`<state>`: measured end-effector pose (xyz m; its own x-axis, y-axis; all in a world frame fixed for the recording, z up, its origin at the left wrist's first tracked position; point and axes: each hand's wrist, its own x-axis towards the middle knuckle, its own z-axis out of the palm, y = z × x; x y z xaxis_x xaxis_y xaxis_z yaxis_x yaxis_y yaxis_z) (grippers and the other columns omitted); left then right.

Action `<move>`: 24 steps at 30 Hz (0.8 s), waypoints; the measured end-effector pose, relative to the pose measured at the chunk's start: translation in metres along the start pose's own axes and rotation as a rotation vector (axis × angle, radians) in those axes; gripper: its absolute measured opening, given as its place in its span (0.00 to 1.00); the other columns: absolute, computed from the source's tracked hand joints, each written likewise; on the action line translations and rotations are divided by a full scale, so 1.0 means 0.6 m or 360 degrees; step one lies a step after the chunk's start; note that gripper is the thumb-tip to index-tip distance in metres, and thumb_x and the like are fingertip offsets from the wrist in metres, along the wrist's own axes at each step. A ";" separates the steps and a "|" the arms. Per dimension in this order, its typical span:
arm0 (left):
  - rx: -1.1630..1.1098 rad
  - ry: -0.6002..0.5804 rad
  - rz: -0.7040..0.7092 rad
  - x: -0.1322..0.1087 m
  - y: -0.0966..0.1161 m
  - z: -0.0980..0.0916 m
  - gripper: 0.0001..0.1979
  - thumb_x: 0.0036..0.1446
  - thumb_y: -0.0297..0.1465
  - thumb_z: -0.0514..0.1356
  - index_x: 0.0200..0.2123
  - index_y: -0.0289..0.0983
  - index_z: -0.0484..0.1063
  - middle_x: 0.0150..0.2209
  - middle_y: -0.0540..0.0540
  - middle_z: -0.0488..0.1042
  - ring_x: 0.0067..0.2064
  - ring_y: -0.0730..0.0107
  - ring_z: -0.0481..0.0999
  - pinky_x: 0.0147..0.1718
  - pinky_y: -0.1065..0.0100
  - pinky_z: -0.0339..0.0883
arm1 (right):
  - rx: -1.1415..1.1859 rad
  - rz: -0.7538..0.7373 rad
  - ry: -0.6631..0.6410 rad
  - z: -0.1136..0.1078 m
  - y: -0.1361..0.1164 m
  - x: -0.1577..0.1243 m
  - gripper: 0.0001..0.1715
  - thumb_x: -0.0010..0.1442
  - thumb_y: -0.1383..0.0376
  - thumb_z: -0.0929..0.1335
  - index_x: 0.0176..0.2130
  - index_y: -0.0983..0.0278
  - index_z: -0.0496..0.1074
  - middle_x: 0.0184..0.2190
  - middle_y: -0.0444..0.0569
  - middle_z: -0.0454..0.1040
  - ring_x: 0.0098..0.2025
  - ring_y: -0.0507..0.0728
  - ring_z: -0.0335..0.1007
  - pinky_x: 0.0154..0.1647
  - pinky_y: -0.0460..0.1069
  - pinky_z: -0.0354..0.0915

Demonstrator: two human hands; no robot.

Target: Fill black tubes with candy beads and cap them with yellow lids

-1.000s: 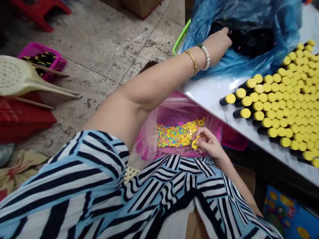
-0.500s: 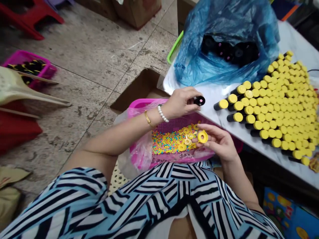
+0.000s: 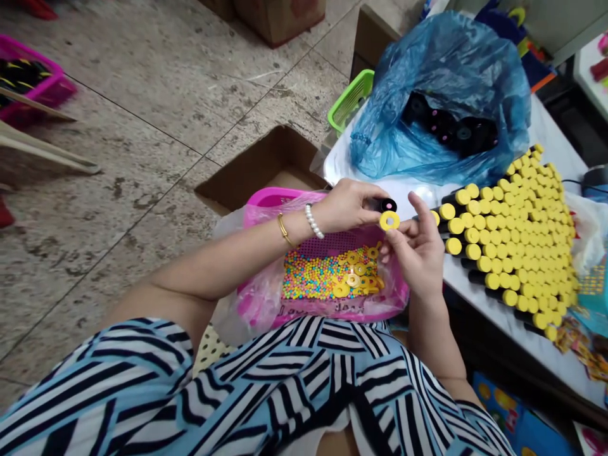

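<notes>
The yellow ring (image 3: 389,220) has been lifted from over the basket and brought up against the black tube (image 3: 387,204), and the two hands, apart half a second ago, are now drawn close together. The ring is pinched at its edge between thumb and fingertips of the right hand (image 3: 418,252), with the other fingers spread upward. It is held just beneath the open end of the tube, touching it or nearly so.

The tube is gripped in the closed fingers of the left hand (image 3: 349,206) so that only its round end shows, black with a pink centre. A pearl bracelet (image 3: 313,220) and a gold bangle (image 3: 284,229) are worn on that wrist.

Just below the hands, a pink basket (image 3: 266,201) lined with clear plastic is set on the lap. Small coloured beads (image 3: 308,278) are heaped in it, with more yellow rings (image 3: 354,278) lying on them to the right.

To the right, rows of yellow-capped black tubes (image 3: 517,234) are laid flat on a white table (image 3: 551,123). Farther off on the table an open blue bag (image 3: 441,69) is seen — more black pieces (image 3: 451,130) lie inside it. A green basket (image 3: 351,98) is placed beside the bag on the left, and a cardboard box (image 3: 266,164) stands on the floor beyond the pink basket.
</notes>
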<state>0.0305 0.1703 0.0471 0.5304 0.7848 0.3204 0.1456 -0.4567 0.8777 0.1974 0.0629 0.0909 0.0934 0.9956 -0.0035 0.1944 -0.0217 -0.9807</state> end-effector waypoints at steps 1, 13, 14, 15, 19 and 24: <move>-0.0007 0.0014 0.0006 -0.001 0.000 0.001 0.14 0.56 0.32 0.71 0.46 0.36 0.84 0.36 0.48 0.84 0.35 0.72 0.80 0.38 0.72 0.68 | 0.0082 0.0024 0.0052 0.006 0.001 0.006 0.28 0.64 0.58 0.74 0.61 0.52 0.68 0.29 0.37 0.72 0.21 0.48 0.68 0.18 0.44 0.66; -0.0014 0.0037 0.0154 -0.008 -0.002 0.010 0.11 0.58 0.32 0.70 0.46 0.40 0.84 0.42 0.47 0.85 0.42 0.67 0.82 0.43 0.68 0.72 | 0.0106 0.0089 0.0210 0.008 0.012 0.038 0.14 0.63 0.61 0.74 0.49 0.57 0.79 0.18 0.33 0.65 0.14 0.46 0.60 0.12 0.42 0.59; -0.0018 0.0042 0.0156 -0.008 -0.002 0.010 0.11 0.59 0.32 0.70 0.46 0.41 0.84 0.42 0.47 0.85 0.43 0.67 0.83 0.44 0.67 0.72 | 0.0108 0.0097 0.0209 0.007 0.012 0.038 0.13 0.63 0.61 0.73 0.49 0.57 0.79 0.18 0.33 0.65 0.14 0.46 0.60 0.12 0.42 0.59; -0.0019 0.0045 0.0155 -0.008 -0.002 0.010 0.11 0.59 0.32 0.70 0.46 0.41 0.84 0.42 0.48 0.85 0.43 0.67 0.83 0.44 0.67 0.72 | 0.0112 0.0099 0.0210 0.007 0.012 0.038 0.13 0.63 0.61 0.74 0.48 0.57 0.79 0.18 0.33 0.65 0.14 0.46 0.60 0.12 0.42 0.59; -0.0010 0.0033 0.0153 -0.009 0.000 0.009 0.11 0.60 0.33 0.70 0.46 0.42 0.84 0.42 0.48 0.85 0.44 0.67 0.83 0.45 0.67 0.72 | 0.0157 0.0112 0.0242 0.010 0.013 0.042 0.11 0.63 0.60 0.74 0.45 0.58 0.78 0.17 0.34 0.66 0.14 0.47 0.61 0.13 0.43 0.59; 0.0003 0.0048 0.0132 -0.010 0.004 0.009 0.09 0.59 0.32 0.70 0.43 0.40 0.84 0.41 0.48 0.85 0.43 0.68 0.82 0.45 0.68 0.72 | 0.0151 0.0110 0.0263 0.014 0.014 0.044 0.13 0.63 0.55 0.74 0.44 0.58 0.76 0.19 0.34 0.68 0.16 0.47 0.62 0.17 0.44 0.64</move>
<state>0.0323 0.1620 0.0454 0.5155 0.7566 0.4023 0.1036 -0.5211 0.8472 0.1934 0.0897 0.0812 0.2639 0.9634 -0.0473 0.0896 -0.0733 -0.9933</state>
